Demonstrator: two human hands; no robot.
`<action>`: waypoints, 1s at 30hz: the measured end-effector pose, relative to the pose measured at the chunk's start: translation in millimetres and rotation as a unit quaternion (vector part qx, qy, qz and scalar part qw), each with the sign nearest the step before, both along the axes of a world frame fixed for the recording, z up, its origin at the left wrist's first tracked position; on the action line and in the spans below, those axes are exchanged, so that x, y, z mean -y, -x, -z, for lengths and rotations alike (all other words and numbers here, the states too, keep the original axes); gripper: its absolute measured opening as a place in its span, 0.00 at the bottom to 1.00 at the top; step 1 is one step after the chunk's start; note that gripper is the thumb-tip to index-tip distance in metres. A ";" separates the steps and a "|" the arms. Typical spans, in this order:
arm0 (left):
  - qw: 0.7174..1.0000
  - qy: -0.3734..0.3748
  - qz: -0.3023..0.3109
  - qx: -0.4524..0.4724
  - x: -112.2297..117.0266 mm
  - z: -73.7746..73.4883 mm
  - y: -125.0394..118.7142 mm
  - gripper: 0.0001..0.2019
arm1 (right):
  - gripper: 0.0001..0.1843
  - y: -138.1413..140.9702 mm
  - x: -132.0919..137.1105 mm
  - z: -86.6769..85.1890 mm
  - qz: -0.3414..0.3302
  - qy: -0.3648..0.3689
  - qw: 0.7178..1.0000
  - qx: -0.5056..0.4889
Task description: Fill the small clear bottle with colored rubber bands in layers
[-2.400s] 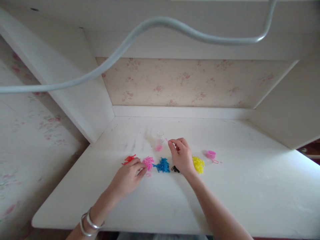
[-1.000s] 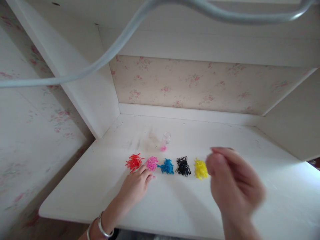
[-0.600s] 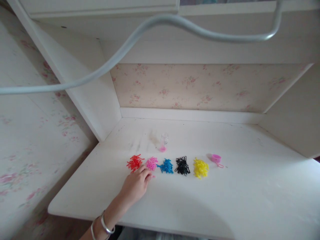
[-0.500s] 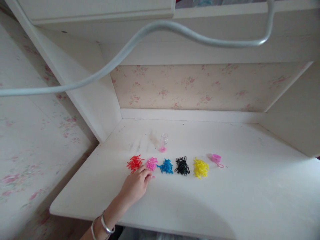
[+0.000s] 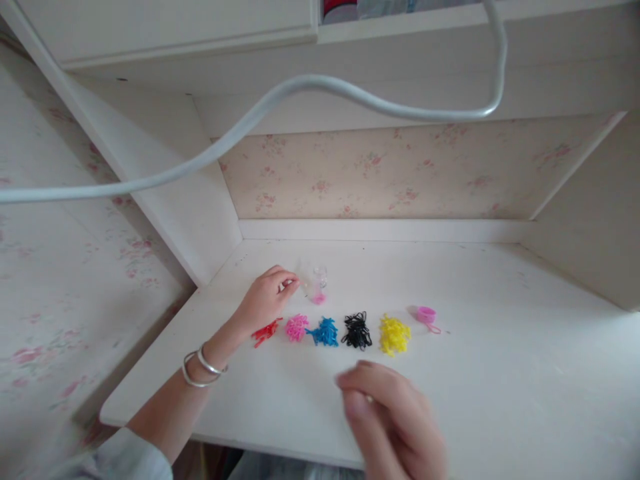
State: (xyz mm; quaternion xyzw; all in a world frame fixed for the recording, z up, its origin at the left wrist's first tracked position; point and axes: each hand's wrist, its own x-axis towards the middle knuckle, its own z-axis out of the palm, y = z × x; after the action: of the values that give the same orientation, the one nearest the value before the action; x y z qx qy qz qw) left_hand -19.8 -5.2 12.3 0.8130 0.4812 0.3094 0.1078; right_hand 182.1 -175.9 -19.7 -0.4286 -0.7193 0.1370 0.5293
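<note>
We've got small bands sorted in a row on our desk (image 5: 500,387), partway between front and back edges: red pile (image 5: 267,333) nearest the left edge, then pink pile (image 5: 297,329), blue pile (image 5: 326,332), black pile (image 5: 357,331), yellow pile (image 5: 395,335). Our clear jar (image 5: 320,287), pink at its near end, sits just behind blue, toward the back edge.

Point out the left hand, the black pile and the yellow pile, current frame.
Left hand (image 5: 265,299): head view, on the back of the hand.
Black pile (image 5: 357,331): head view, middle of the heaped loops.
Yellow pile (image 5: 395,335): head view, middle of the heap.
</note>
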 end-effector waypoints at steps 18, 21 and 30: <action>0.998 -0.040 0.018 -0.042 -68.8 -16.0 -38.7 0.10 | 0.20 60.8 -82.7 52.0 0.109 0.273 0.867 0.402; 0.998 -0.036 0.018 -0.045 -67.4 -16.7 -38.8 0.11 | 0.17 57.3 -80.4 53.0 0.124 0.267 0.869 0.397; 0.997 -0.013 0.022 -0.075 -66.5 -13.0 -36.9 0.11 | 0.16 51.9 -80.3 49.2 0.176 0.282 0.855 0.398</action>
State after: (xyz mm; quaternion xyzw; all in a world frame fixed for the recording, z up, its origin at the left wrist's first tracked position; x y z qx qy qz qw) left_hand 17.1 61.3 25.2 0.8455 0.4661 0.2514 0.0679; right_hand 130.2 -95.6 -68.9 -0.6971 -0.7114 0.0562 0.0693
